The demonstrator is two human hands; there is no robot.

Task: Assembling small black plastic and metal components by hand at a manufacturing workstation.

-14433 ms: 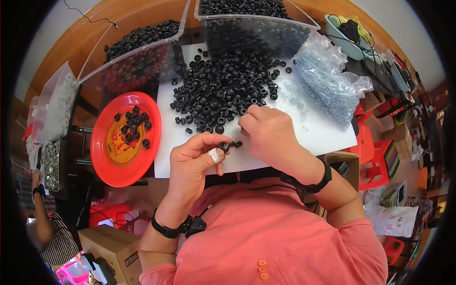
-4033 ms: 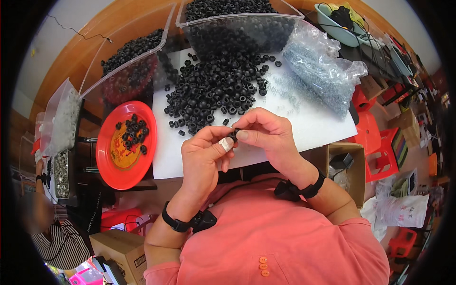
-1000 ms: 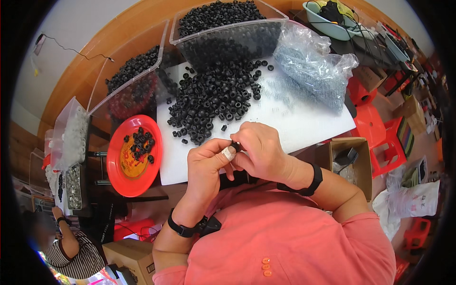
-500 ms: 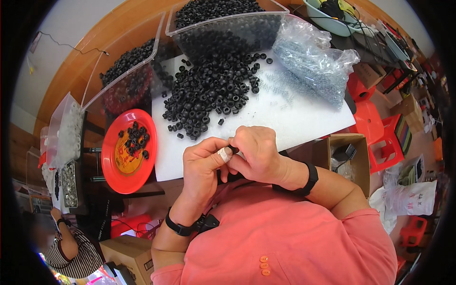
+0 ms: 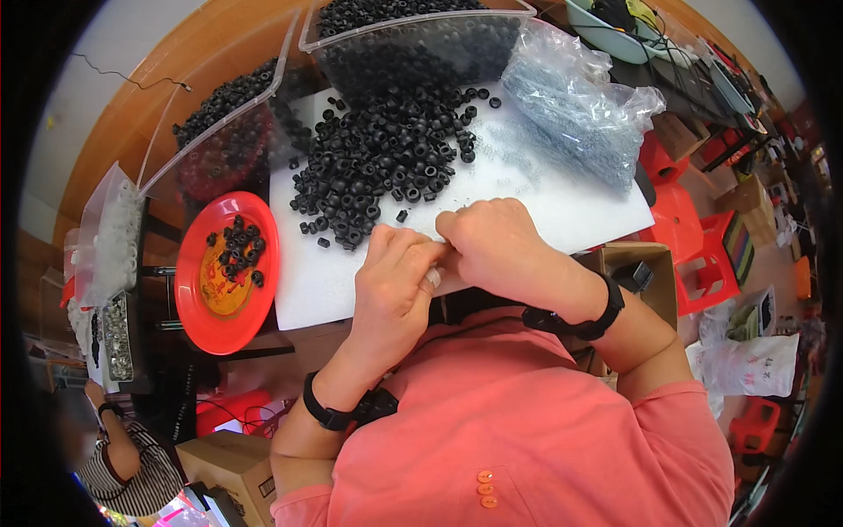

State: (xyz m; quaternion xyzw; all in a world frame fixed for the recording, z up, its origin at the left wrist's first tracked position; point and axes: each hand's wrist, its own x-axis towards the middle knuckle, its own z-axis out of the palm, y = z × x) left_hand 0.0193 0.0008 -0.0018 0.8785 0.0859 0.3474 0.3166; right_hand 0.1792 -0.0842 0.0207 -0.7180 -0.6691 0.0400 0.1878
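My left hand (image 5: 393,285) and my right hand (image 5: 496,250) meet fingertip to fingertip over the near edge of a white foam-like sheet (image 5: 307,299). Both have curled, closed fingers, with their backs turned up. Whatever is pinched between them is hidden. White tape wraps a left digit. Just beyond lies a heap of small black bead-like parts (image 5: 378,162) with holes through them. To the left, a red plate (image 5: 202,329) with an orange middle carries several more black parts.
Behind the heap stand a clear bin (image 5: 421,53) and another clear bin (image 5: 215,145), both holding black parts. A clear plastic bag (image 5: 575,123) of small pale pieces lies at the right. Red stools (image 5: 680,224) and a cardboard box (image 5: 666,290) stand there too. Another person (image 5: 132,461) is at lower left.
Both hands have rolled over, so their backs now face up, and my right hand has moved slightly right and up. The small black part seen between the fingers is now hidden.
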